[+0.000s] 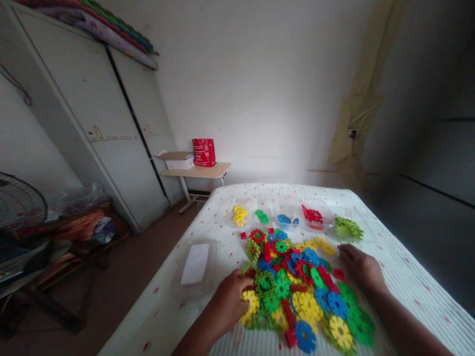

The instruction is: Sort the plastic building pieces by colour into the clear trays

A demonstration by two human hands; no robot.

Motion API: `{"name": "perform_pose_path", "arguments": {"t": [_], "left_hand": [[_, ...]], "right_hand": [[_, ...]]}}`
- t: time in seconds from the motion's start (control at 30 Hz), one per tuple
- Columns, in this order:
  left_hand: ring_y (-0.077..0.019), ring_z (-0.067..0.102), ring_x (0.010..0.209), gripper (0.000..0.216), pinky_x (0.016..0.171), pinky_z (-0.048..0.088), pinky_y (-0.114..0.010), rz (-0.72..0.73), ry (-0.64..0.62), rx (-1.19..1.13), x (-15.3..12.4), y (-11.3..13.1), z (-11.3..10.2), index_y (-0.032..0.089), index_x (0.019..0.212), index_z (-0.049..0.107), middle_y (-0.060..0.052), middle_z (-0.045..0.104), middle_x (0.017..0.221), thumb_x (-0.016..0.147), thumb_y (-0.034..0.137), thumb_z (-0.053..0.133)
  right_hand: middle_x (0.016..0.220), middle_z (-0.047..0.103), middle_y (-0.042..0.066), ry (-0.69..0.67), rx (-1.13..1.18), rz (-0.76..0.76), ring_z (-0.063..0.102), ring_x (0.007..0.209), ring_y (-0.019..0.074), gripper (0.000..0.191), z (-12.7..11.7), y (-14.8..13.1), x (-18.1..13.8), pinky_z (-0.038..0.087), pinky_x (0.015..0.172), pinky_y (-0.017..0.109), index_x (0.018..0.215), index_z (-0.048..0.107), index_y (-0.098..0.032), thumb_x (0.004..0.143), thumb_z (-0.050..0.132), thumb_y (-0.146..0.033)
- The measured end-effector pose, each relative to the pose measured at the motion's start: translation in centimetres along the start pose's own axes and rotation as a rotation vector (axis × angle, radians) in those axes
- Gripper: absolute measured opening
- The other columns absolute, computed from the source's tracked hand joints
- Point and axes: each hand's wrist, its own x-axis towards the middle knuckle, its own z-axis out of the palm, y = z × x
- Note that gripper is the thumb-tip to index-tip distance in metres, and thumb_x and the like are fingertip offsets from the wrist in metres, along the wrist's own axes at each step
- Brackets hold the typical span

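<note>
A pile of plastic snowflake and square linking pieces (283, 283) in red, blue, green and yellow lies between my hands. My left hand (230, 298) is at its left edge, with fingers curled into the pieces beside a light-green square piece (265, 283) and a yellow disc (251, 305). Its fingertips are partly hidden. On the right, my right hand (362, 268) rests low over the table with fingers bent downward, near a small red square (339, 274) and yellow discs (326, 246). Nothing shows in it.
Transparent trays stand along the far side, holding yellow (240, 214), green (262, 216), blue (287, 220), red (312, 215) and light-green pieces (349, 228). A transparent box with a white card (195, 263) lies left. Beyond are a small table (208, 171) with a red bag (204, 152), and a cabinet (79, 99).
</note>
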Motion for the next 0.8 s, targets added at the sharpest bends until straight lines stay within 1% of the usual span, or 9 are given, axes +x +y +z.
{"name": "perform_pose_path", "arguments": {"t": [0.17, 0.27, 0.37, 0.5, 0.57, 0.63, 0.73, 0.8], "left_hand": [[-0.0156, 0.054, 0.081, 0.034, 0.071, 0.039, -0.023, -0.033, 0.022, 0.086, 0.1, -0.5, 0.9, 0.02, 0.078, 0.064, -0.004, 0.057, 0.088, 0.055, 0.003, 0.046], [-0.0146, 0.052, 0.079, 0.033, 0.067, 0.036, -0.022, -0.01, 0.036, 0.138, 0.1, -0.4, 0.9, 0.02, 0.077, 0.059, -0.002, 0.057, 0.087, 0.053, 0.002, 0.045], [-0.0123, 0.05, 0.072, 0.03, 0.059, 0.029, -0.021, 0.002, 0.048, 0.179, 0.0, -0.2, 0.9, 0.02, 0.071, 0.054, 0.001, 0.057, 0.078, 0.051, 0.001, 0.043], [-0.0094, 0.044, 0.058, 0.019, 0.051, 0.021, -0.021, -0.045, 0.031, 0.157, -0.1, -0.2, 0.4, 0.019, 0.063, 0.051, 0.006, 0.051, 0.06, 0.053, 0.004, 0.045], [-0.0086, 0.043, 0.055, 0.015, 0.049, 0.021, -0.02, -0.046, 0.034, 0.066, 0.3, -0.3, -0.5, 0.019, 0.063, 0.05, 0.007, 0.048, 0.057, 0.055, 0.006, 0.048], [-0.0081, 0.044, 0.056, 0.011, 0.048, 0.023, -0.018, -0.031, 0.067, -0.065, 1.3, -0.4, -1.8, 0.018, 0.063, 0.05, 0.007, 0.048, 0.057, 0.057, 0.009, 0.051], [-0.0068, 0.043, 0.051, 0.007, 0.047, 0.029, -0.017, -0.03, 0.173, -0.264, 4.3, -0.3, -4.6, 0.017, 0.063, 0.05, 0.008, 0.046, 0.054, 0.061, 0.011, 0.053], [-0.006, 0.04, 0.043, 0.006, 0.042, 0.029, -0.017, -0.099, 0.275, -0.332, 6.8, -0.1, -6.4, 0.016, 0.064, 0.05, 0.009, 0.044, 0.049, 0.065, 0.014, 0.055]], "right_hand": [[0.079, 0.072, 0.004, -0.016, -0.011, 0.007, 0.067, 0.068, 0.0203, 0.035, 0.1, 0.1, 0.0, 0.05, 0.06, 0.026, 0.084, 0.067, -0.022, 0.078, 0.037, -0.04], [0.078, 0.072, 0.005, -0.03, -0.015, 0.019, 0.067, 0.067, 0.0208, 0.037, 0.1, 0.0, 0.0, 0.05, 0.059, 0.026, 0.084, 0.067, -0.021, 0.078, 0.036, -0.041], [0.077, 0.072, 0.005, -0.035, -0.021, 0.019, 0.067, 0.068, 0.0209, 0.037, 0.2, 0.1, -0.1, 0.05, 0.059, 0.027, 0.084, 0.066, -0.021, 0.079, 0.036, -0.041], [0.078, 0.072, 0.004, -0.037, -0.043, 0.023, 0.068, 0.068, 0.0207, 0.036, 0.3, 0.2, 0.0, 0.05, 0.059, 0.026, 0.085, 0.067, -0.021, 0.079, 0.037, -0.041], [0.078, 0.072, 0.003, -0.039, -0.048, 0.027, 0.068, 0.067, 0.0201, 0.035, 0.3, 0.2, 0.0, 0.05, 0.058, 0.025, 0.084, 0.067, -0.022, 0.079, 0.038, -0.041], [0.079, 0.072, 0.003, -0.04, -0.055, 0.028, 0.068, 0.068, 0.0199, 0.035, 0.3, 0.2, 0.1, 0.05, 0.058, 0.024, 0.084, 0.067, -0.022, 0.079, 0.037, -0.04], [0.079, 0.072, 0.004, -0.041, -0.06, 0.019, 0.068, 0.068, 0.0201, 0.036, 0.3, 0.1, 0.0, 0.05, 0.059, 0.025, 0.085, 0.067, -0.021, 0.079, 0.037, -0.04], [0.079, 0.072, 0.004, -0.041, -0.058, 0.013, 0.067, 0.067, 0.0199, 0.036, 0.3, 0.2, 0.0, 0.049, 0.059, 0.025, 0.085, 0.067, -0.022, 0.08, 0.036, -0.04]]}}
